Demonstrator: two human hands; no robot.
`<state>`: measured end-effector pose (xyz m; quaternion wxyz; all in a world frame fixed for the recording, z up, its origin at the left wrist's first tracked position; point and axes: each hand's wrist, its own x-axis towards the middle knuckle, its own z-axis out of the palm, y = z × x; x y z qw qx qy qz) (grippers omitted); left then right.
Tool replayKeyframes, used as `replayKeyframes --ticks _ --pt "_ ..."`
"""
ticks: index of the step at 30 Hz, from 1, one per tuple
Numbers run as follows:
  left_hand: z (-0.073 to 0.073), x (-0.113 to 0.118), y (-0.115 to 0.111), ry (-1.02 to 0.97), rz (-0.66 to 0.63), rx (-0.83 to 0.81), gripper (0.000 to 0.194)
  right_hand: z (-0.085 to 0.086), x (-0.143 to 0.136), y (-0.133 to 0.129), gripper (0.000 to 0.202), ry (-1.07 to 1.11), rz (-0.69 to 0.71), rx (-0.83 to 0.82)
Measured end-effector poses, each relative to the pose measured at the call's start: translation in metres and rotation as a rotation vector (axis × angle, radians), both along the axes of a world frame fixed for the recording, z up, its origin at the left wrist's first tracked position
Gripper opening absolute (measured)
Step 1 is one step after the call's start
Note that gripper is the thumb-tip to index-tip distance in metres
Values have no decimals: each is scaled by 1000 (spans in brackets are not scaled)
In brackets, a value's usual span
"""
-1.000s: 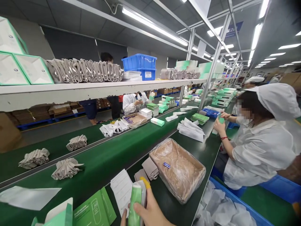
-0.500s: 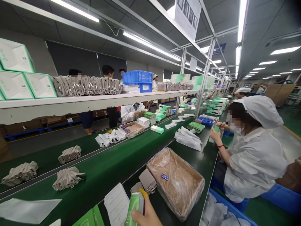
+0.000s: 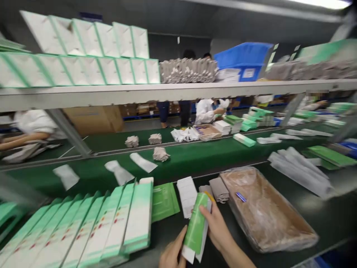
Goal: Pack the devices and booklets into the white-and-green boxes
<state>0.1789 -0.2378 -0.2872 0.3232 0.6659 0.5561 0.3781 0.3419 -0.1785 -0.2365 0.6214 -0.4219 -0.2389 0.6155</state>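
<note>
green bundle point(image 3: 196, 225), likely light, bendable, best held along its edges: right hand point(image 3: 216, 222) pinches it; left hand point(image 3: 173, 248) half-curled, grip unclear.

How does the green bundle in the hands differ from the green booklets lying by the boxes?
Pose: the bundle is tilted in the right hand, while the booklets lie flat on the bench.
Shape: the bundle looks narrow and curved; the booklets look flatter and wider.
Colour: the bundle shows white at its lower end; the booklets look green throughout.
Shared: both are mainly green.
</note>
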Motion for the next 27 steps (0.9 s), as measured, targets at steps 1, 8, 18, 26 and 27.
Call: replayKeyframes --ticks 1,8,18,26,27 --pt "1 0 -3 38 -40 10 48 1 1 -1 93 -11 12 -1" --pt "70 -62 -21 308 7 210 44 1 24 2 97 -104 82 -86" --pt "118 -198 30 498 469 -256 72 5 0 -13 96 -156 224 -132" --pt "119 -192 30 708 395 -230 52 38 10 4 93 -191 218 -86" --pt "119 -192 32 734 406 -231 51 39 8 3 93 -180 221 -84"
